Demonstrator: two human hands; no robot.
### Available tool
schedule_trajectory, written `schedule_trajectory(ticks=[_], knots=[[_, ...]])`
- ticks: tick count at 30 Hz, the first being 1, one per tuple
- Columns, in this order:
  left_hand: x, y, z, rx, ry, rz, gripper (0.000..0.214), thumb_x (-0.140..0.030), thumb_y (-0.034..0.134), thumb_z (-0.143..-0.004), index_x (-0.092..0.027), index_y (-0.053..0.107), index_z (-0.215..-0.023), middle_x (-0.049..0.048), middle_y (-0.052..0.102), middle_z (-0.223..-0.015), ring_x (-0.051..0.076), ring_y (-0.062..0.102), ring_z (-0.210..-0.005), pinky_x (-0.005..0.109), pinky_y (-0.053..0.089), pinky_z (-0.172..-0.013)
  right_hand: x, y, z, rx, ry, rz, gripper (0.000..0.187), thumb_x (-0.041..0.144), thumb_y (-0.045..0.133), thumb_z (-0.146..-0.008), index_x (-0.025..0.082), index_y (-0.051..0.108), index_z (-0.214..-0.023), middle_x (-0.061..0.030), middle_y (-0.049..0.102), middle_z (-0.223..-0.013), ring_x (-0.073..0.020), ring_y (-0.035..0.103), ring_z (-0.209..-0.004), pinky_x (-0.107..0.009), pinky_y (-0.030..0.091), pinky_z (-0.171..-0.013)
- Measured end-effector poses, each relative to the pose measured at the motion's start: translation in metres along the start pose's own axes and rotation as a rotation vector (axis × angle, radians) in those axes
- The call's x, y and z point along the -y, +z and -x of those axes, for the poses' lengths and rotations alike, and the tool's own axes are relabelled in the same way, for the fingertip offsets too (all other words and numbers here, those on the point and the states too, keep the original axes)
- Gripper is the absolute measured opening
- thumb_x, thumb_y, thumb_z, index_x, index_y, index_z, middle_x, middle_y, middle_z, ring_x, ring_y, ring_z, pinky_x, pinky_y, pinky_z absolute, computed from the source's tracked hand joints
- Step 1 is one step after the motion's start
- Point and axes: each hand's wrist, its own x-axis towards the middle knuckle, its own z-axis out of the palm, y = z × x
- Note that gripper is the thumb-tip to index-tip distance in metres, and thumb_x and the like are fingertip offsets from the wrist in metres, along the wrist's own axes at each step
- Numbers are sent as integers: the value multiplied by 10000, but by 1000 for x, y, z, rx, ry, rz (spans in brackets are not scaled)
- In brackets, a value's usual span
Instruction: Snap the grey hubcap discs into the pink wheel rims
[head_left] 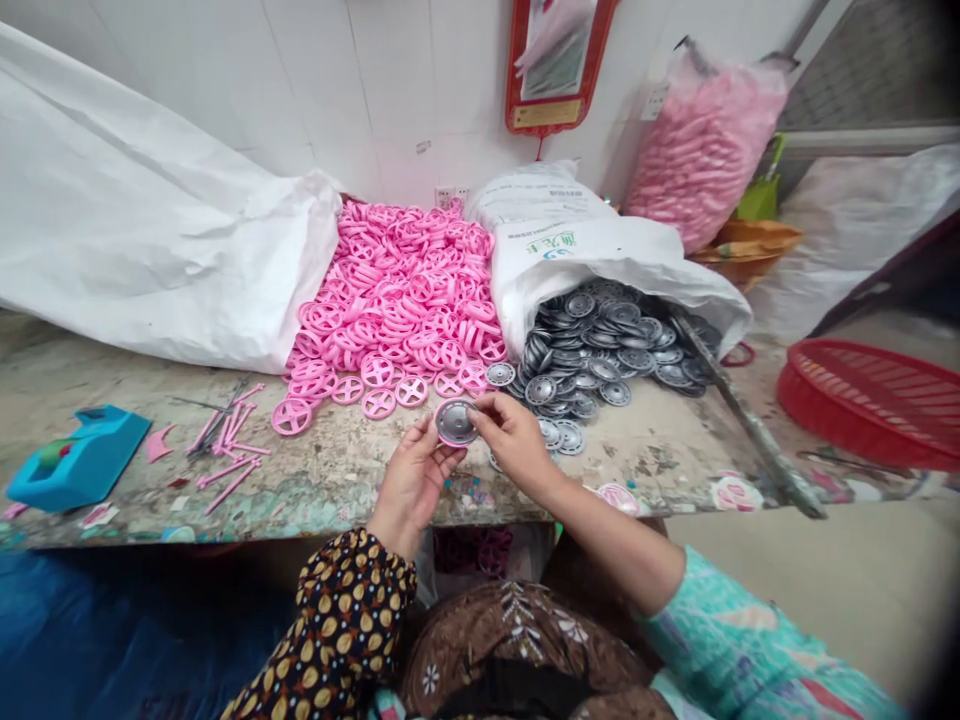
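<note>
Over the near edge of a scarred, paint-flecked work surface (330,480), the person's left hand (411,487) and right hand (514,440) together hold a pink-rimmed wheel (455,423), a pink plastic ring with a grey disc seated in its centre, just above the surface and close in front of the body. The left fingers (431,462) curl against the lower left of the rim, while the right fingers (480,412) close on its upper right edge, so both sets are clamped on the piece rather than apart. It looks likely to handle as a light, stiff part with a smooth, slightly slippery face, best taken by the rim. Just beyond the hands, a heap of loose pink spoked rings (390,300) spreads toward the near edge, and to its right a white woven sack (600,262) spills grey ribbed discs (600,350), a few lying loose on the surface near the right hand. At the left of the surface lie pink plastic runners (225,450) and a blue plastic block (79,458); far right sit a red plastic basket (874,400) and, against the wall, a clear bag of pink rings (705,150).
</note>
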Motion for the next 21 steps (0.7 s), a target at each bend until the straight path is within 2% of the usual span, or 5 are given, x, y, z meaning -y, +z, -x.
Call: schedule_trajectory(ticks=[5,8,12,17,21], knots=[[-2,7,17,20,117,-89,234,-214,716,-719,-171,598,-915,11,673,-891,109,632,-721,244,516,-674,16,-7,7,-16,41,-55,204,284,621,-788,179,596,-961,-43,582,-926,-149,536,-784,-285,443,-709],[-8,12,27,53,164,-151,265,-261,731,-708,-173,599,-921,9,670,-905,106,627,-727,240,508,-669,25,-20,3,157,128,-251,345,299,642,-770,177,572,-1085,-43,613,-952,-145,557,-796,-287,461,-712],[-13,21,37,78,178,-233,289,-292,739,-693,-173,589,-909,9,675,-861,119,637,-710,249,508,-662,37,-31,3,308,183,-399,323,320,653,-764,174,595,-1046,-19,637,-881,-131,569,-761,-268,467,-679],[-14,30,43,63,179,-305,325,-268,794,-593,-160,582,-815,-10,660,-728,110,604,-597,224,486,-563,50,-35,11,350,157,-476,259,313,629,-791,175,589,-1006,-16,639,-895,-129,582,-791,-283,481,-731],[-10,29,42,79,205,-322,285,-242,782,-595,-164,574,-773,-25,640,-676,94,576,-568,201,464,-536,50,-32,17,338,131,-353,187,280,603,-809,177,613,-964,-16,651,-868,-138,587,-789,-275,473,-715]])
